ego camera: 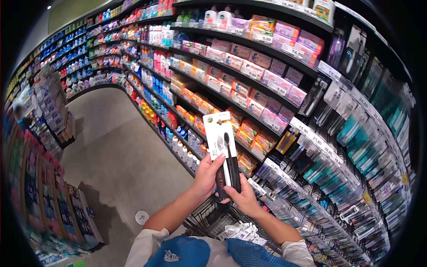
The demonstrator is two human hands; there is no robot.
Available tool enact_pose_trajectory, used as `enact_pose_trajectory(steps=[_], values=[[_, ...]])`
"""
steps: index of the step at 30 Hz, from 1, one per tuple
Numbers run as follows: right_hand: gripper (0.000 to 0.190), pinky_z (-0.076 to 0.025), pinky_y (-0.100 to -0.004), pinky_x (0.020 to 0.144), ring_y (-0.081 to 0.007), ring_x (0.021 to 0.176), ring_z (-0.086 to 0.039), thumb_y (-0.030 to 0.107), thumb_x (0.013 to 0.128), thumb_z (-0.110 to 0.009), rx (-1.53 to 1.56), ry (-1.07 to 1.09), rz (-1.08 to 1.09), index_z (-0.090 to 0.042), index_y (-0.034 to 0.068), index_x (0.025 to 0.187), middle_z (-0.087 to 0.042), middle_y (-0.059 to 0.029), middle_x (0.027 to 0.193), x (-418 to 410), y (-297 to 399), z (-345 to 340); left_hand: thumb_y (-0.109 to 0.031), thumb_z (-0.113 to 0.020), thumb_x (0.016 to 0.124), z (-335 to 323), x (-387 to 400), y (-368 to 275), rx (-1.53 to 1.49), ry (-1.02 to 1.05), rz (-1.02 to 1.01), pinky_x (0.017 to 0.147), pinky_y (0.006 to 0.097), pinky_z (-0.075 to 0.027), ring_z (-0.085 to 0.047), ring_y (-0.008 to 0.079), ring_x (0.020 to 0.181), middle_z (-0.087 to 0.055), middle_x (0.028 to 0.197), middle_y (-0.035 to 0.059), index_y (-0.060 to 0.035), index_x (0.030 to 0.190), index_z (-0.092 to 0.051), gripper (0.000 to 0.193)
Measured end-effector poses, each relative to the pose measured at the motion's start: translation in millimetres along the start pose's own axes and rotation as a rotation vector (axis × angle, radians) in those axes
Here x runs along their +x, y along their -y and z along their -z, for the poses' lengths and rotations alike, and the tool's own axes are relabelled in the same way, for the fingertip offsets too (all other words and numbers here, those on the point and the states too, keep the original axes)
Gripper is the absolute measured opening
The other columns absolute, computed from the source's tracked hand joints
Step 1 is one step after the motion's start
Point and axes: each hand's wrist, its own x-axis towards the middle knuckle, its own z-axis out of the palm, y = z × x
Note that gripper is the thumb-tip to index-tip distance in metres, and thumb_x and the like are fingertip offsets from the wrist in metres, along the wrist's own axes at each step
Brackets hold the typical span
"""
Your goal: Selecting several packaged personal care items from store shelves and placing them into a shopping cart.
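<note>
A blister pack of two toothbrushes (222,147), one white and one black on a white and black card, is held upright in front of me. My left hand (206,176) grips its left edge, thumb on the front. At the lower right edge my right hand (244,197) holds it, the thumb over the bottom of the pack. Below the hands stands a wire shopping cart (213,223) with a pile of white packages (243,232) in it; their contents are too small to tell.
Racks of hanging toothbrush packs (333,167) stand close on the right. Shelves of boxed soap (253,70) and bottles run ahead and curve left. Grey floor (110,140) stretches along the left, with a display shelf (43,197) beyond it. Another person (20,115) is at the far left.
</note>
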Motion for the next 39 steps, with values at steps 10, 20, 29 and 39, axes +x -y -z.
enact_pose_trajectory(steps=[10, 20, 29, 39], values=[[0.026, -0.058, -0.0295, 0.058, -0.0208, 0.079, -0.068, 0.02, 0.102, -0.048, -0.205, -0.498, 0.656, -0.045, 0.002, 0.12, -0.06, -0.0096, 0.099, 16.3, 176.2, 128.4, -0.021, -0.054, 0.099, 78.5, -42.3, 10.4, 0.325, -0.067, 0.157, 0.09, 0.0342, -0.051, -0.066, 0.0239, 0.098, -0.062, 0.118, 0.0194, -0.0027, 0.137, -0.036, 0.046], [0.026, -0.059, -0.0283, 0.057, -0.0197, 0.073, -0.069, 0.022, 0.099, -0.052, -0.399, -0.802, 0.819, -0.049, 0.001, 0.113, -0.064, -0.0105, 0.099, 65.0, 351.9, 230.4, -0.018, -0.055, 0.098, 155.3, -103.5, 35.2, 0.279, -0.218, 0.303, 0.083, 0.035, -0.054, -0.067, 0.0253, 0.095, -0.066, 0.109, 0.0177, -0.0019, 0.134, -0.043, 0.042], [0.032, -0.06, -0.0283, 0.058, -0.0248, 0.074, -0.07, 0.025, 0.098, -0.054, -0.286, -0.911, 0.759, -0.049, 0.0, 0.118, -0.063, -0.0123, 0.102, 102.1, 382.3, 263.9, -0.019, -0.054, 0.098, 168.5, -134.1, 37.0, 0.219, -0.291, 0.292, 0.084, 0.0327, -0.053, -0.067, 0.0231, 0.095, -0.067, 0.109, 0.0166, -0.0039, 0.135, -0.045, 0.041], [0.05, -0.064, -0.0352, 0.071, -0.0326, 0.083, -0.069, 0.024, 0.096, -0.054, -0.174, -0.8, 0.731, -0.034, -0.012, 0.126, -0.052, -0.0186, 0.115, 108.8, 394.0, 274.8, -0.021, -0.053, 0.099, 171.1, -142.5, 43.7, 0.198, -0.298, 0.292, 0.084, 0.0331, -0.053, -0.066, 0.0218, 0.094, -0.067, 0.109, 0.0148, -0.0051, 0.133, -0.05, 0.038]])
